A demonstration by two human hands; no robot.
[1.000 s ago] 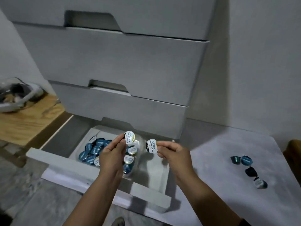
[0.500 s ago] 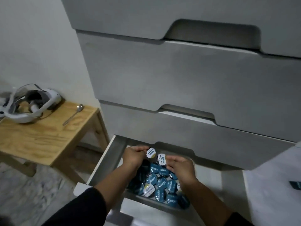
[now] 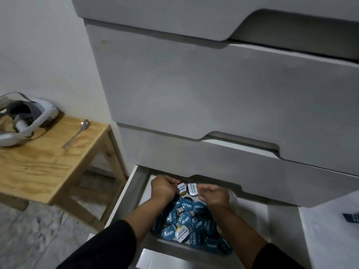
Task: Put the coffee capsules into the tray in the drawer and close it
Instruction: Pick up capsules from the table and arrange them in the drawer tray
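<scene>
Both hands are down inside the open bottom drawer (image 3: pixel 134 183), at the far end of the tray (image 3: pixel 167 243). The left hand (image 3: pixel 164 188) is curled, its fingers pinched on a white-lidded capsule (image 3: pixel 182 188) held on edge; the right hand (image 3: pixel 214 194) is likewise curled, fingertips closed on a second white-lidded capsule (image 3: pixel 192 189) touching the first. Neither capsule has been let go. Beneath and nearer than the hands, the tray is heaped with blue-lidded capsules (image 3: pixel 187 204), several tilted and leaning on one another, with one more white-lidded one at the near edge. Judgement: the heap is the main risk. It appears to stand close to the tray's rim, so two more dropped on top may slide off into the drawer, or sit proud and catch under the drawer front above (image 3: pixel 213 162) on closing. That front overhangs directly above the knuckles, so a quick upward withdrawal could knock them. A dark item (image 3: pixel 351 217) lies on the surface well off to the right of the right hand; it looks like a further capsule, though too cut off to confirm, and closing now would leave it out. A wooden stool (image 3: pixel 48 164) stands off to the left of the left hand, clear of the work.
</scene>
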